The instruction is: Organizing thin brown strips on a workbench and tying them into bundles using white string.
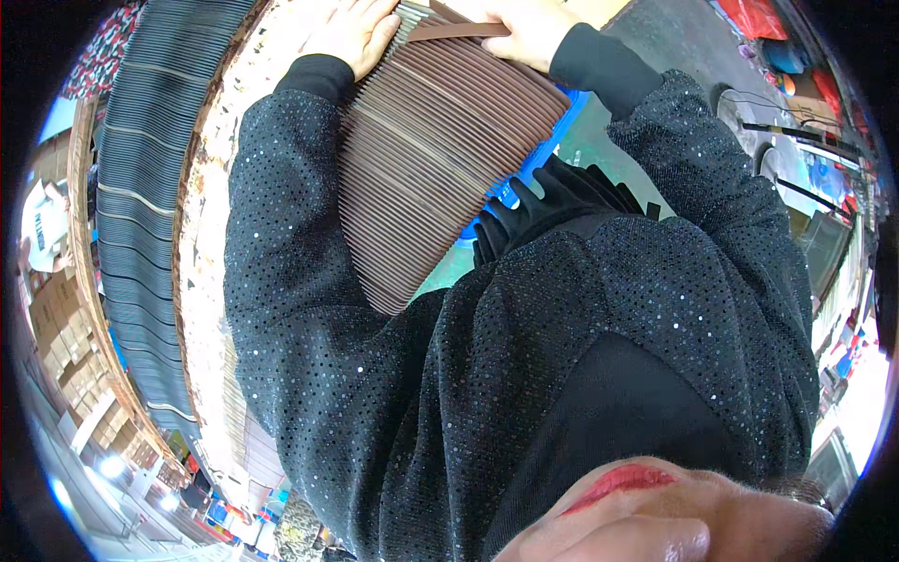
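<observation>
A long row of thin brown strips [449, 140] stands packed edge to edge between my arms, with a few lighter strips among them. My right hand [532, 28] pinches the end of a single flat brown strip [456, 32], which lies across the far end of the row. Beside that far end, my left hand [351, 36] lies flat with its thumb apart; its fingertips run up to the picture's top edge. Blue plastic [538, 155] shows under the right side of the row.
To the left, a worn pale table edge [211, 187] runs beside a long row of dark strips [140, 215]. Stacked cartons [80, 347] and another person [45, 225] are farther left. Black strip-like pieces [562, 192] stick up close to my body. Dark metal frames [787, 131] stand right.
</observation>
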`<move>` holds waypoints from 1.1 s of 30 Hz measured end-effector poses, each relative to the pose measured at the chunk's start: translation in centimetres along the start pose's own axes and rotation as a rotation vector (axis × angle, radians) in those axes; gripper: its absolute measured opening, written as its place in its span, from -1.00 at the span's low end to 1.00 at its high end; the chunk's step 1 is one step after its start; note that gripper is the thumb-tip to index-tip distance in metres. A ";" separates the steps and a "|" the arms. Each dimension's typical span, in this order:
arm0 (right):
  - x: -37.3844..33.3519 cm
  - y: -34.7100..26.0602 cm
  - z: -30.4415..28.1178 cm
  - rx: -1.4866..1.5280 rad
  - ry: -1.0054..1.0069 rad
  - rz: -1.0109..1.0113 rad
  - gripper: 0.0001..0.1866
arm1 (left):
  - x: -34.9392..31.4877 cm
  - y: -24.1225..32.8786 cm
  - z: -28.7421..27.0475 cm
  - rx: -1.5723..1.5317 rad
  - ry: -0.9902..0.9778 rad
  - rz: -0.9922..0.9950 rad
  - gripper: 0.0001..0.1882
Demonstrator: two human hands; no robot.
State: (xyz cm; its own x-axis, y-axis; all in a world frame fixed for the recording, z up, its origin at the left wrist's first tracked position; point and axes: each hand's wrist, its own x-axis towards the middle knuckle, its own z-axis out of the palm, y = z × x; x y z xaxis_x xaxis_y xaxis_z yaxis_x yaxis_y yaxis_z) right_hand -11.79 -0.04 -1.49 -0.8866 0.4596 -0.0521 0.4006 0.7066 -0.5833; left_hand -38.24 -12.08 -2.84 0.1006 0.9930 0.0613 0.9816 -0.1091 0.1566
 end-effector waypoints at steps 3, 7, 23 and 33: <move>0.1 -1.4 -0.4 -0.147 -0.071 0.048 -0.67 | -0.1 -0.1 0.3 0.005 0.006 -0.005 -0.46; -0.4 -1.4 -0.1 -0.073 0.113 0.020 -0.67 | -0.4 -0.1 -0.2 0.012 0.031 0.015 -0.46; 1.5 -0.4 1.7 0.126 0.064 0.100 -0.55 | -0.2 0.1 0.2 0.017 0.028 -0.004 -0.46; 0.3 -3.0 1.6 -0.122 0.057 0.024 -0.65 | 0.0 -0.1 0.1 0.046 0.039 0.006 -0.46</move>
State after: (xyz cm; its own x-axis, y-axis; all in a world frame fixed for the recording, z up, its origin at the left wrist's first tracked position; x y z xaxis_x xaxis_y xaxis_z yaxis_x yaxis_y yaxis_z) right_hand -13.65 -2.86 -1.08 -0.8634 0.5042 -0.0166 0.4493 0.7536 -0.4798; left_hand -38.33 -12.10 -2.99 0.1005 0.9899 0.1005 0.9876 -0.1115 0.1106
